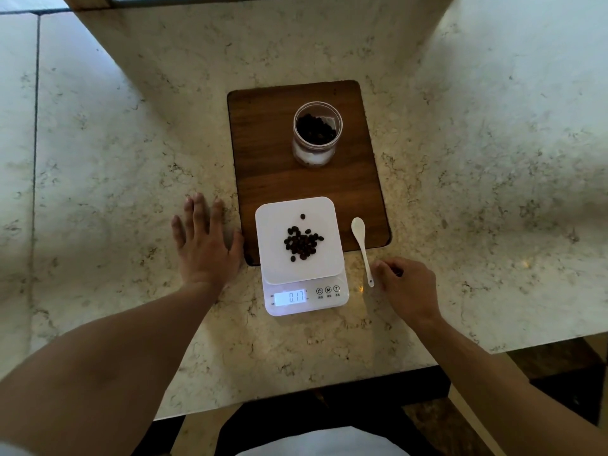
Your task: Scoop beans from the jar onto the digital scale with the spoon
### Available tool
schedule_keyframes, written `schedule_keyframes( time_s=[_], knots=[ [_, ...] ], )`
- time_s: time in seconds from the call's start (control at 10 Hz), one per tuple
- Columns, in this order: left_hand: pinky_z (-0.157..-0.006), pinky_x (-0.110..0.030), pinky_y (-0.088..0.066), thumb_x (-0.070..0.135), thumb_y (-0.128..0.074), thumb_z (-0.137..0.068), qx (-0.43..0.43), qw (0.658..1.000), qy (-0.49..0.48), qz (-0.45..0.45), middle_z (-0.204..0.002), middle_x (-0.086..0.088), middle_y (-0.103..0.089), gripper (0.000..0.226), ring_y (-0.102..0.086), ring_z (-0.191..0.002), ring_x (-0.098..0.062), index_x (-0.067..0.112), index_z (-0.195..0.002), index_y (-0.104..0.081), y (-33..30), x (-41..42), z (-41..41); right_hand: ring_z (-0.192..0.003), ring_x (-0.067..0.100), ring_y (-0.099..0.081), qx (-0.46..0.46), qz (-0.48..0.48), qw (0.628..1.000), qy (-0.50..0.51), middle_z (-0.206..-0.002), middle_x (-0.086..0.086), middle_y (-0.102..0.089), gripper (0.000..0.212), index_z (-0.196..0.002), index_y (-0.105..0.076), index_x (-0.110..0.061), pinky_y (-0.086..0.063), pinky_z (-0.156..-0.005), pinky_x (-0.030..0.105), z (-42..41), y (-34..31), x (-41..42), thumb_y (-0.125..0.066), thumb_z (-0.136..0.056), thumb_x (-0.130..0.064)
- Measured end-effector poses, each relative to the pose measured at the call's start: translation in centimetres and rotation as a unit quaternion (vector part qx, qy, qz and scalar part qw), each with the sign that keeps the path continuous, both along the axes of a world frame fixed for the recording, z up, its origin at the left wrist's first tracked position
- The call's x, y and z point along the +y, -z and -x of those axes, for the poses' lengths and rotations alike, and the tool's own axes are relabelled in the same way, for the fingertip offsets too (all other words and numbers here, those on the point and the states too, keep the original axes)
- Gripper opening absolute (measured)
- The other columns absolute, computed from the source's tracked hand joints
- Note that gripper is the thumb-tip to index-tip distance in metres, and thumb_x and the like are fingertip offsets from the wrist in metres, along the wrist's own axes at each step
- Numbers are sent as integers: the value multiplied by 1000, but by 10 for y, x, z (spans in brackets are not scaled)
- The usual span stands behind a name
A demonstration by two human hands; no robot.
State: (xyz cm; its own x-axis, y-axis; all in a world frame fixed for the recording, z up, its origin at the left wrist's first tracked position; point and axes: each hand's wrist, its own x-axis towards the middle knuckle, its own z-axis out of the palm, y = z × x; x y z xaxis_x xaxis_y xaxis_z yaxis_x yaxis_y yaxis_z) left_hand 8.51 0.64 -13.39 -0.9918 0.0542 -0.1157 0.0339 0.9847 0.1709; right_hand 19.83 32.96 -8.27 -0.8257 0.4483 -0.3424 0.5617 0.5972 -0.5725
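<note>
1. Head view, layout: the digital scale (302, 255) sits at centre, its far part on the wooden board (263, 153) and its display end on the marble countertop (460, 159). A pile of coffee beans (302, 243) lies on the platform, with one stray bean at 12 o'clock of the pile.
2. The open jar (317, 133) stands upright on the board at 12 o'clock from the scale, well apart, with beans inside.
3. The white spoon (362, 248) lies at 3 o'clock of the scale, bowl on the board, handle tip on the countertop.
4. The left hand (205, 245) lies flat and spread at 9 o'clock of the scale, grasping nothing. The right hand (406, 284) is loosely curled just beside the handle tip, holding nothing.
5. Judgement: if more beans are needed, pinch the handle near its tip, keep the bowl level, and steady the jar with the left hand.
6. Tip each load low over the pile so beans do not roll off.
7. Limits: the display appears to read 0.17, but the units and button labels are too small. The jar's fill depth is unclear.
</note>
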Motion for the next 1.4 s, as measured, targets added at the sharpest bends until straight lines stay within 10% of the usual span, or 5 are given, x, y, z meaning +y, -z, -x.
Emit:
schedule_keyframes(
  time_s=[0.3,1.0,1.4],
  knots=[
    [-124,-53,1,57,-22,-97,-7,1000,4,15,-169,-15,-4,73,5,-156,-30,19,-159,-16,3,1,2,-82,13,-61,2,37,999,25,-88,-1,-67,17,-91,-71,-20,-44,-68,26,3,4,-4,-58,-93,-31],
    [-122,-52,10,51,-28,-102,-93,995,-22,6,-169,-15,3,73,6,-155,-33,16,-159,-1,-30,-24,-50,-71,14,-55,-15,19,997,-78,-82,-3,-59,10,-89,-57,-21,-35,-55,24,19,-18,-6,-52,-90,-30],
    [-123,-55,4,59,-25,-101,41,998,-42,-6,-169,-14,-3,74,2,-156,-30,16,-160,-11,-145,-8,-22,-140,32,-38,32,-7,972,-233,-153,16,-39,67,-149,-36,-10,-35,-109,43,74,-110,-18,-50,-94,-48]
  ],
)
